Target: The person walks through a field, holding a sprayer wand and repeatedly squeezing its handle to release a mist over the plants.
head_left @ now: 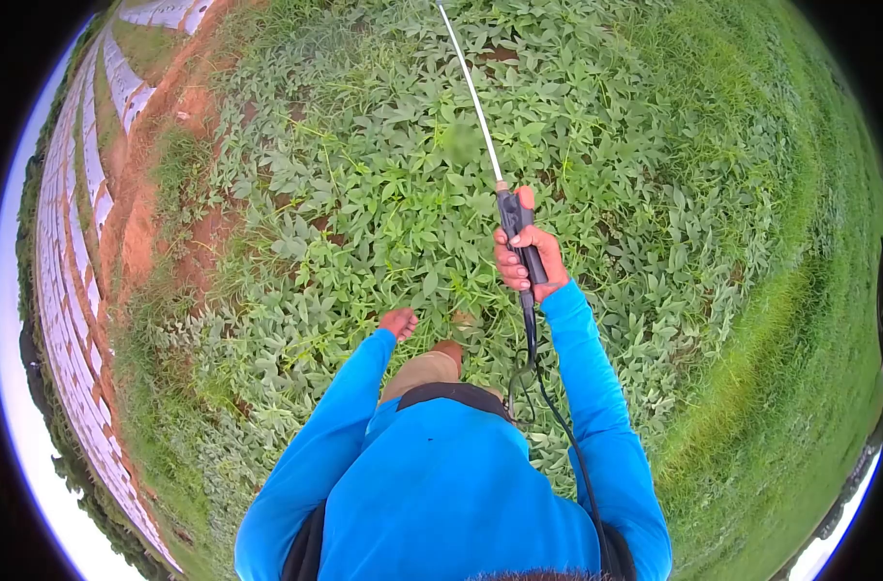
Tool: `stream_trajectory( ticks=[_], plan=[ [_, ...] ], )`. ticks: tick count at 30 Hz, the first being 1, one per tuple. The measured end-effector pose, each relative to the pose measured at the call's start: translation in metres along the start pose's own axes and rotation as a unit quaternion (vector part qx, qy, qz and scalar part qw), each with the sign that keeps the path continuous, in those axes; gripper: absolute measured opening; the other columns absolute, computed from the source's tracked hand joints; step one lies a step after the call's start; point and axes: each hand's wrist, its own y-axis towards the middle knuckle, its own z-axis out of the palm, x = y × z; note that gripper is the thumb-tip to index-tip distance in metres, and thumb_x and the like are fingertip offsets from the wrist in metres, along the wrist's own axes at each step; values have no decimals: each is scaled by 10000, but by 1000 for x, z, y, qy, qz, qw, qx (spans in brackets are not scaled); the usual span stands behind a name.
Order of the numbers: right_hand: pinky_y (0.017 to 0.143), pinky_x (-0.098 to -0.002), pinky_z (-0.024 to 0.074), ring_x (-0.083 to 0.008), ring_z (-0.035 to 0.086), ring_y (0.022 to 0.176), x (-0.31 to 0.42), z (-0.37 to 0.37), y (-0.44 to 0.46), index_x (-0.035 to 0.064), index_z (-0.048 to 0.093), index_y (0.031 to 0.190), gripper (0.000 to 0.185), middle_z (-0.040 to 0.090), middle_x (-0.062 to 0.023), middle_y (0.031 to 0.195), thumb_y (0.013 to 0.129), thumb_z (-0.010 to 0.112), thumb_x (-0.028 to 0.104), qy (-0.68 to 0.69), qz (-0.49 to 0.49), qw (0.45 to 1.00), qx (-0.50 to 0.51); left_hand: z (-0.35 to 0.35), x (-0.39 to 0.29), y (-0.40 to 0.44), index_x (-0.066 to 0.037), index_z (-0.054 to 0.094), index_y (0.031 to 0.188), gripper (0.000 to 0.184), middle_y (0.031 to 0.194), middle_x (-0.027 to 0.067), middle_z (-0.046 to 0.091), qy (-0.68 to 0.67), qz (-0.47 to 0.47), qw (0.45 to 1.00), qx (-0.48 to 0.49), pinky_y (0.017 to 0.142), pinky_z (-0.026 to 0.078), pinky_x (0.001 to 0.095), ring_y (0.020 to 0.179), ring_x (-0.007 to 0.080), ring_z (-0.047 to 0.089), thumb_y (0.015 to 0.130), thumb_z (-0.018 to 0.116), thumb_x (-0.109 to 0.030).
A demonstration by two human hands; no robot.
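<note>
My right hand [534, 257] is wrapped round the black handle of a sprayer wand [479, 121], whose thin pale tube points forward, away from me. From the handle's lower end a black hose [564, 428] runs back along my right arm. Low at my left side, my left hand [399, 323] has its fingers curled in, with nothing visible in them. Leafy green plants [403, 208] lie under both hands and below the wand. The far tip of the wand is at the top edge of the view.
A boot [449, 351] stands among the leaves. To the left runs a strip of bare reddish soil [137, 228], with rows of pale plastic sheeting [69, 329] beyond it. Tall grass [742, 378] grows on the right. Dark straps [308, 542] cross my blue sleeves near the shoulders.
</note>
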Motion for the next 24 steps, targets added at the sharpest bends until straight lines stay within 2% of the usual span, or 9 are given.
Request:
stream_trajectory(
  ticks=[7,8,13,20,24],
  plan=[
    [347,-217,325,-76,382,454,-63,6,-179,89,431,929,210,398,-1,647,755,527,158,32,-53,986,-155,61,-11,14,-87,585,764,315,671,14,564,45,11,996,76,445,371,261,516,108,487,863,486,-369],
    [349,-217,319,-76,369,452,-73,8,-203,84,427,935,227,393,-6,649,747,532,157,37,-64,981,-178,68,-11,10,-78,581,771,327,666,20,557,67,39,994,71,453,381,260,514,109,479,863,489,-378],
    [342,-240,316,-108,361,434,-115,28,-309,70,412,937,274,382,-35,631,713,547,149,85,-115,950,-277,86,-9,24,-85,576,775,341,687,21,557,133,10,986,95,482,400,285,544,124,478,860,489,-405],
    [335,-280,340,-148,398,422,-142,48,-396,53,431,934,265,403,-55,617,725,527,184,147,-213,893,-369,94,-44,45,-80,571,765,305,689,30,553,155,-22,981,115,486,379,290,537,132,471,832,491,-366],
    [330,-288,346,-150,409,419,-139,43,-426,67,468,912,231,415,-36,608,749,520,222,149,-256,852,-432,87,-80,43,-71,577,770,333,687,34,561,183,9,975,128,477,372,285,521,132,474,840,478,-380]
  ],
)
